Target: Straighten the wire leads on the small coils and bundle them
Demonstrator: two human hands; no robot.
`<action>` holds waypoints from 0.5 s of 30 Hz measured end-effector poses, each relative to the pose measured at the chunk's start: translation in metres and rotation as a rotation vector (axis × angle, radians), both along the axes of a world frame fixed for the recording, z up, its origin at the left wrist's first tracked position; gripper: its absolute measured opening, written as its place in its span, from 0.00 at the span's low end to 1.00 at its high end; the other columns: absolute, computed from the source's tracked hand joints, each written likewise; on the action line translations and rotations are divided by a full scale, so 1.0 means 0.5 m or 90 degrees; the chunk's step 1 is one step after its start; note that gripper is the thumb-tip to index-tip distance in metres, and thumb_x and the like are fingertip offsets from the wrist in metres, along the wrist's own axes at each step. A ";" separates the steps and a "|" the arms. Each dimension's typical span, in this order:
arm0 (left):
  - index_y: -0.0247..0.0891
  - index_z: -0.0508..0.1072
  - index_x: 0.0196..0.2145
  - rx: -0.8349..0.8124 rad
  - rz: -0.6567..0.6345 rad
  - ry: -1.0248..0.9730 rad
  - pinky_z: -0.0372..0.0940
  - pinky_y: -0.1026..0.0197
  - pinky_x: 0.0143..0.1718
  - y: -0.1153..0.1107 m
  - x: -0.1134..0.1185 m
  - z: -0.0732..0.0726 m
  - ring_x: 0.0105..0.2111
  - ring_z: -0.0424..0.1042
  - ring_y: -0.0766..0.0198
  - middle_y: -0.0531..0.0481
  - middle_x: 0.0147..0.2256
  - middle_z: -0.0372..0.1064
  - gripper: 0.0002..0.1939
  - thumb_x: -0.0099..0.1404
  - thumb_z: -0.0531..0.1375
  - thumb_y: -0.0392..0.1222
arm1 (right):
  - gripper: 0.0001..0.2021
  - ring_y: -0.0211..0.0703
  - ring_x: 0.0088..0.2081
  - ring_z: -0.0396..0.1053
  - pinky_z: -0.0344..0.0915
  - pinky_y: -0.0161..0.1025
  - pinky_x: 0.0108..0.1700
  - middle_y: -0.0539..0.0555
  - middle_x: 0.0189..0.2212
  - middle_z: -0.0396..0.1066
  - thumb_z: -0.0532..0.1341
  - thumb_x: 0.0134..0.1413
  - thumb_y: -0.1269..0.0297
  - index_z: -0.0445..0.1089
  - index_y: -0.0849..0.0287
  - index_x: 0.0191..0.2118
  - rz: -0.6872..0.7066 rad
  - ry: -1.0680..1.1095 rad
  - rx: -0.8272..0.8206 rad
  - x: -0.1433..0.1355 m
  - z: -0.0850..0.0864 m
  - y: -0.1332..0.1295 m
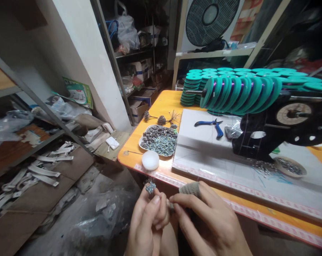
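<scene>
**A small blue cluster, held upright in the fingertips**

The left hand (pixel 149 220) is clamped on a small bluish bundle (pixel 150 188), its head showing above the thumb at twelve o'clock, with fine dark strands sticking out. The right hand (pixel 215 220), at three o'clock, has thumb and forefinger drawn close together by the left fingers; I cannot tell whether they pinch anything. A grey wrap (pixel 189 189) covers one of its fingers.

The bundle looks light, and its loose little pieces would probably slide if squeezed unevenly. I'd hold it low, below the head, snug but gentle, since the strands seem easily bent.

Farther out at twelve o'clock, a white round object (pixel 150 160) sits on the worktop (pixel 131 142), just before a tray (pixel 140 144) of blue and grey pieces. Blue-handled pliers (pixel 215 123) lie at one o'clock, green discs (pixel 239 95) beyond, a black machine (pixel 273 133) at two.
</scene>
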State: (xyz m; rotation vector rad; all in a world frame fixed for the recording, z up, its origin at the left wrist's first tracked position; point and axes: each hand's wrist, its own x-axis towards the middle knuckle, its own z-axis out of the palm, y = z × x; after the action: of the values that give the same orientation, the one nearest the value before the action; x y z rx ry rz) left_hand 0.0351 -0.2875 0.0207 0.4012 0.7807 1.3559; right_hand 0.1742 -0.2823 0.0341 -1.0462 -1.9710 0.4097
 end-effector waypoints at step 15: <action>0.36 0.69 0.25 0.003 -0.032 -0.100 0.43 0.70 0.17 -0.014 0.001 -0.062 0.16 0.40 0.75 0.62 0.16 0.45 0.16 0.56 0.70 0.47 | 0.12 0.45 0.28 0.66 0.67 0.40 0.29 0.54 0.28 0.68 0.63 0.54 0.76 0.72 0.54 0.43 -0.073 -0.021 0.123 -0.009 -0.022 -0.011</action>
State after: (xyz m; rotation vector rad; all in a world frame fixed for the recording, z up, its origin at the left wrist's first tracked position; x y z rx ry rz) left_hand 0.0354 -0.2945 -0.0103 0.3125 0.6337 1.3256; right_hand 0.1694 -0.2879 0.0231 -1.0402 -1.9253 0.1381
